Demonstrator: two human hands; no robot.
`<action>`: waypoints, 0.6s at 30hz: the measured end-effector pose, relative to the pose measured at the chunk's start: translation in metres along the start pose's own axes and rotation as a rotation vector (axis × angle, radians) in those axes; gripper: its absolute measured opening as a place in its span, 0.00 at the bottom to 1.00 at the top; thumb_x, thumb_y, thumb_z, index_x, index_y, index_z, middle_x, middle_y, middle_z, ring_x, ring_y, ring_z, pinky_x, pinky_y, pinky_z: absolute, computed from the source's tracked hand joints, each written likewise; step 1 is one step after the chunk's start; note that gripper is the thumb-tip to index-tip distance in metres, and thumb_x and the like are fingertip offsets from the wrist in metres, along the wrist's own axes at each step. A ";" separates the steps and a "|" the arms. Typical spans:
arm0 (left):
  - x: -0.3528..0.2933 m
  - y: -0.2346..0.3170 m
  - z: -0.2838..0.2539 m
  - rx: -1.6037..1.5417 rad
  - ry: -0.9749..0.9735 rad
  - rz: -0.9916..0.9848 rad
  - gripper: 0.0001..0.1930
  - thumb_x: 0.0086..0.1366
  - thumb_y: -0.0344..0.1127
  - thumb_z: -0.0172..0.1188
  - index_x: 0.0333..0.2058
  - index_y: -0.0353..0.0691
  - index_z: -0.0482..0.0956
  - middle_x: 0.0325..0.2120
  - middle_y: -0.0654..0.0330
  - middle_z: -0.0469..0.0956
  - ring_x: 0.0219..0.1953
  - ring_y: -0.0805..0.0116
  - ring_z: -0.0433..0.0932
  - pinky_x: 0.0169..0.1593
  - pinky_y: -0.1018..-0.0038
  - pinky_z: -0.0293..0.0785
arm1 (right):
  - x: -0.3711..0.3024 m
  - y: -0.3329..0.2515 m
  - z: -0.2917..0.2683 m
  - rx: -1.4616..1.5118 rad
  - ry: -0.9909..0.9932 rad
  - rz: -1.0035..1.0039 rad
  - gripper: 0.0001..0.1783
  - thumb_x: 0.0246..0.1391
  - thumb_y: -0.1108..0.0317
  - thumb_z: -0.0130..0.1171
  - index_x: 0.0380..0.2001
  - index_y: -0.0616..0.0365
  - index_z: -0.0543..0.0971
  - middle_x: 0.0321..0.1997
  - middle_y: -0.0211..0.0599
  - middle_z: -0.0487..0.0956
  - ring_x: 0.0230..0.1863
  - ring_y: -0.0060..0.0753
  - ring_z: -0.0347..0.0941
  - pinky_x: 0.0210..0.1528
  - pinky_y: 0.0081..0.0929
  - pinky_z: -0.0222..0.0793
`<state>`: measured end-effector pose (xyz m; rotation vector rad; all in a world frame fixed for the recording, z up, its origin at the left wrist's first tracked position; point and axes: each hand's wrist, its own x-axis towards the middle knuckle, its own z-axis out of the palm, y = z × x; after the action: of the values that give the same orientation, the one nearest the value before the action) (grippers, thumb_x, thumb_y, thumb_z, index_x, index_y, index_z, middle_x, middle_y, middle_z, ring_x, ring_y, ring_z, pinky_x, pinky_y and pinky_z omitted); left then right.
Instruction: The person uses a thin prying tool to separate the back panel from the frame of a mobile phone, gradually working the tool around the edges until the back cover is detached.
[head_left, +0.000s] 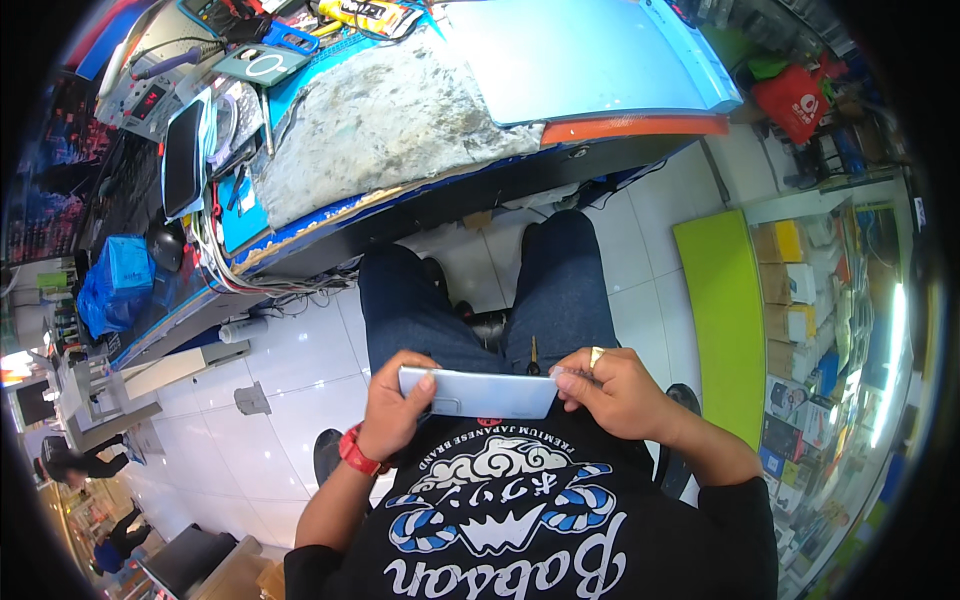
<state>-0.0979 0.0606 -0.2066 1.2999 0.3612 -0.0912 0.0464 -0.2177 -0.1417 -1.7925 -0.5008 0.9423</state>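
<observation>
A black printed T-shirt (540, 520) covers the seated person's torso. Just beyond its print, a pale silver-blue smartphone (490, 393) is held lengthwise over the lap, its long sides running left to right, with a rectangular camera patch near its left end. The left hand (397, 400), with a red wristwatch (358, 450) at its wrist, is closed around that end, thumb lying over the face. The right hand (615, 392), wearing a gold-coloured ring (597, 356), pinches the opposite end between thumb and bent fingers.

Past the hands come dark blue jeans (560, 290) and white floor tiles (250, 460). To the right stand a lime-green panel (718, 330) and a glass display case (840, 290) filled with boxes.

Farther ahead, the surface (625, 128) carries a stained grey mat (375, 120) and, to its right, a light-blue sheet (580, 60). Left of the mat lie a dark-screened phone (183, 160) and a greenish phone (240, 63) with a ring mark, near a soldering station (145, 108). A blue plastic bag (98, 300) sits farther left, beside a black mouse (165, 243).
</observation>
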 end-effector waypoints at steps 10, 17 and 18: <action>0.045 0.086 -0.003 0.403 -0.206 -0.106 0.13 0.70 0.43 0.64 0.37 0.37 0.80 0.29 0.63 0.81 0.33 0.77 0.78 0.39 0.74 0.75 | -0.007 0.005 0.036 0.017 0.045 -0.151 0.07 0.60 0.72 0.65 0.34 0.66 0.85 0.29 0.42 0.82 0.28 0.34 0.79 0.32 0.29 0.73; 0.050 0.085 -0.002 0.422 -0.219 -0.149 0.13 0.69 0.43 0.65 0.36 0.38 0.79 0.26 0.67 0.78 0.29 0.82 0.72 0.33 0.79 0.69 | -0.006 0.007 0.047 0.036 0.114 -0.157 0.06 0.58 0.73 0.65 0.32 0.67 0.85 0.29 0.44 0.83 0.28 0.35 0.80 0.33 0.28 0.74; 0.051 0.085 -0.003 0.427 -0.232 -0.142 0.13 0.69 0.43 0.65 0.36 0.38 0.79 0.26 0.67 0.78 0.29 0.81 0.72 0.34 0.79 0.69 | -0.005 0.007 0.048 0.042 0.114 -0.158 0.06 0.58 0.73 0.66 0.33 0.67 0.85 0.29 0.43 0.83 0.28 0.35 0.80 0.33 0.28 0.74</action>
<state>-0.0278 0.0937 -0.1442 1.6630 0.2403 -0.4557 0.0046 -0.1959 -0.1549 -1.7307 -0.5378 0.7333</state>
